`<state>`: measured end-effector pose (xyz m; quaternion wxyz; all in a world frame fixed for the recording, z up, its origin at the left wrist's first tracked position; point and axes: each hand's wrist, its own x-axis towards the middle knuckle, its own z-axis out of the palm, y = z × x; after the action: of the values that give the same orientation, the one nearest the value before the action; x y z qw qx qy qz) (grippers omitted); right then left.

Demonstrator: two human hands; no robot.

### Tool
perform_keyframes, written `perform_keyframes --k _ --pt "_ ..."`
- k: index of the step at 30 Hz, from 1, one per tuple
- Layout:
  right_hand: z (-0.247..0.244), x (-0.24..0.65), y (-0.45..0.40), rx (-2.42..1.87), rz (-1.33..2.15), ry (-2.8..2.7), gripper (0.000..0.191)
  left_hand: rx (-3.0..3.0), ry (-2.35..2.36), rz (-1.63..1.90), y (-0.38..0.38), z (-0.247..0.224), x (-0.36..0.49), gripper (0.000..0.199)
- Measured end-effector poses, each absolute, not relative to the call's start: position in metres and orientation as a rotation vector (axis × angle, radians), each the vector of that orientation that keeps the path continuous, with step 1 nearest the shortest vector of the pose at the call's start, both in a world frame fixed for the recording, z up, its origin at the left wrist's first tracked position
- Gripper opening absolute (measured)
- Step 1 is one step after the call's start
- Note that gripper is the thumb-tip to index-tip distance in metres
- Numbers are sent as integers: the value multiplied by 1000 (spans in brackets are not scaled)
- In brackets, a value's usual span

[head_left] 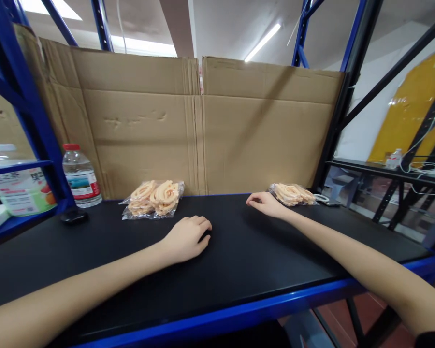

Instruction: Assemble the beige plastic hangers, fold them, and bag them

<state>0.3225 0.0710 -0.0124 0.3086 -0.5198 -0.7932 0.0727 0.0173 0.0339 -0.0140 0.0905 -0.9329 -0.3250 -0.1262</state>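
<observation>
My left hand (188,239) rests palm down on the black tabletop, thumb apart from its loosely bent fingers, holding nothing. Beyond it, close to the cardboard wall, lie clear plastic bags (154,199) of pale orange, coiled strip-like pieces; their exact kind is unclear. My right hand (267,204) hovers or rests lightly above the table farther back, its fingers gently curved and nothing visible in them. Just right of that hand is a similar clear bag (293,194) of the same coiled pieces, its near left part partly covered by the hand.
A water bottle (81,179) with a red cap and a black mouse-like object (74,216) stand at the left. Behind the table (224,275) rises a cardboard wall (268,130). A phone-like flat object (329,202) with a white loop (321,197) lies at the right back.
</observation>
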Motion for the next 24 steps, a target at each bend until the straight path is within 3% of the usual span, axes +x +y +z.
perform_keyframes --k 9,13,19,24 --pt "4 391 93 -1771 -226 -1910 23 -2927 -874 -603 38 -25 11 23" --pt "6 442 94 -2085 -311 -1571 39 -2938 -881 -599 37 -25 12 22" --pt "-7 496 93 -2405 -118 -1144 64 -2952 -879 -614 37 -25 13 22" --pt "-7 510 104 -2408 32 -1072 64 -2955 -876 -614 38 -26 12 22"
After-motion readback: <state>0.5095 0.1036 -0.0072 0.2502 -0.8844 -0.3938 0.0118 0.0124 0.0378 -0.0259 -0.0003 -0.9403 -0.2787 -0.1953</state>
